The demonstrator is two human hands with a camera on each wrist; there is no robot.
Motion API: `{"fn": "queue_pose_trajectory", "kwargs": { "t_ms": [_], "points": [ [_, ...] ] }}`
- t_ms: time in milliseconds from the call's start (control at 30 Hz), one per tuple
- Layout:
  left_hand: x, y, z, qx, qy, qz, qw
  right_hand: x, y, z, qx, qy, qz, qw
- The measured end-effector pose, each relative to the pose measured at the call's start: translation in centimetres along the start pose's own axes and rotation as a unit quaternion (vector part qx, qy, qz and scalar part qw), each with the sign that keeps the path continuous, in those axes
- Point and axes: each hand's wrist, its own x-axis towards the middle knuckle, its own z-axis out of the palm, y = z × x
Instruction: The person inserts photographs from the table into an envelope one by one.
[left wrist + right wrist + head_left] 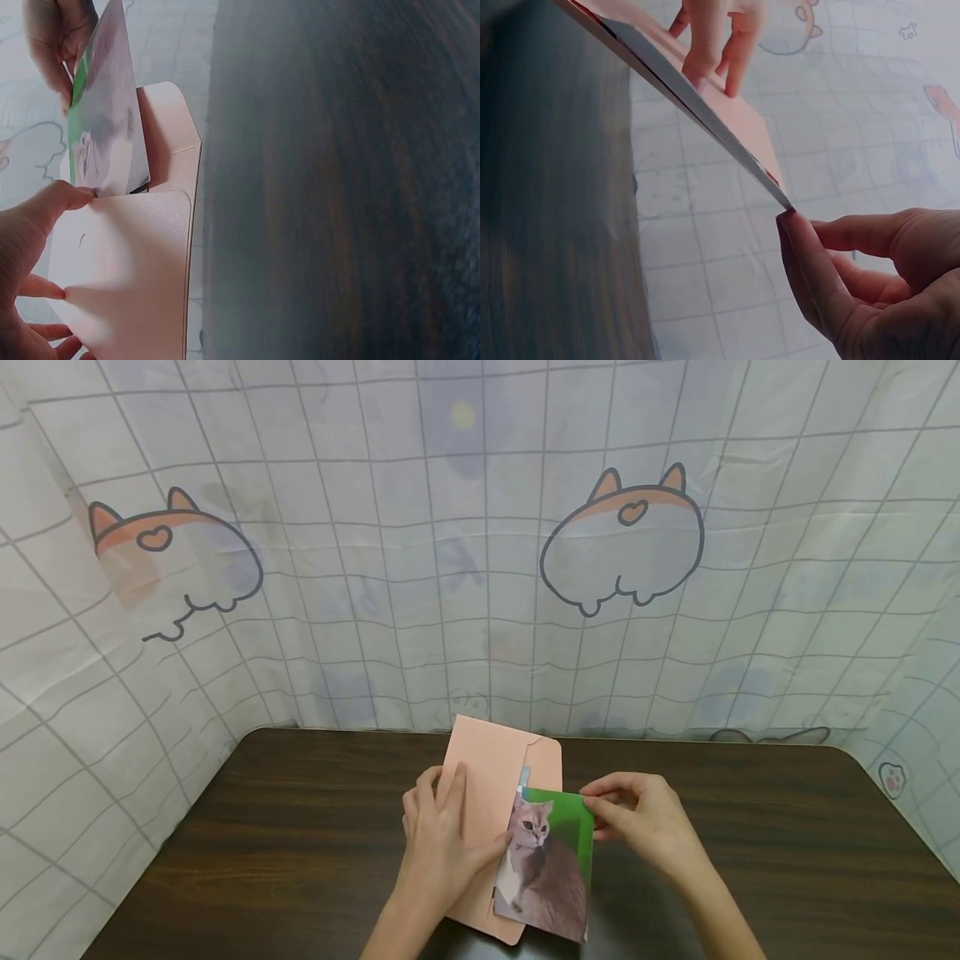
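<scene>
A pale pink envelope (480,793) slants across the middle of the view, its flap (547,760) open to the right. My left hand (442,839) grips the envelope, thumb at its mouth and fingers spread over its face and left side. Partly inside the envelope is a photo card (547,893) of a seated cat on a green background. My right hand (637,814) pinches the card's upper right corner between thumb and fingers. In the right wrist view the card's edge (735,146) is seen nearly side-on. A small light-blue piece (524,775) shows at the envelope's mouth above the card.
Below lies a dark wood-grain table (285,843) with rounded far corners. A white grid-patterned curtain (390,568) with cartoon animal drawings hangs behind the table and along both sides.
</scene>
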Motion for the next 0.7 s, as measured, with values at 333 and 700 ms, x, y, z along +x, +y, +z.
{"fn": "queue_pose_trajectory", "kwargs": {
  "t_ms": [333,700],
  "points": [
    [0.02,0.02,0.04,-0.002,-0.004,-0.005,1.0000,0.05,-0.03,0.23,0.001,0.021,-0.004,1.000],
    [-0.02,0.11,-0.03,-0.009,-0.008,-0.007,0.9999,0.23,0.03,0.75,0.024,0.056,0.007,0.998]
  ]
}}
